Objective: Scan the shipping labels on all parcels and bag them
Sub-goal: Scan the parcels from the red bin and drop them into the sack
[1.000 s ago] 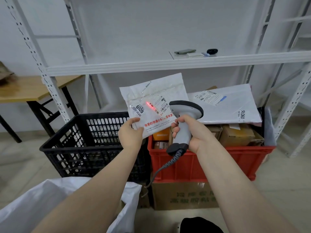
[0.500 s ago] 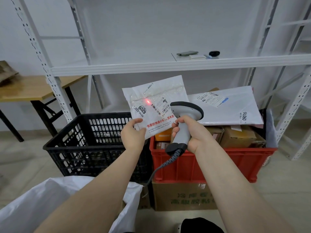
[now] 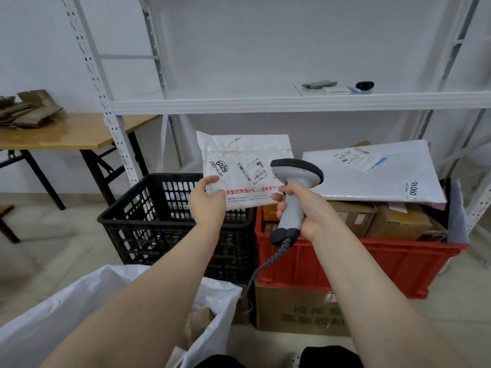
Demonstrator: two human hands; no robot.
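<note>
left hand [image 3: 207,200] pinches the white parcel [image 3: 247,155] by its lower corner, held up above the black crate [image 3: 138,205]; right hand [image 3: 308,208] grips the scanner [image 3: 293,179], pointed at the label [image 3: 251,170]. not bagged yet: the bag [image 3: 66,314] sits open below, and the red crate [image 3: 358,264] looks piled with more.

White parcel [image 3: 244,166] marked 6029 held upright, facing grey scanner [image 3: 293,192].

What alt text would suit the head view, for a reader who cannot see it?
A left hand holds up a white mailer parcel while the right hand grips a barcode scanner pointed at its label. Behind stand a black crate and a red crate of parcels; a white bag waits below.
</note>
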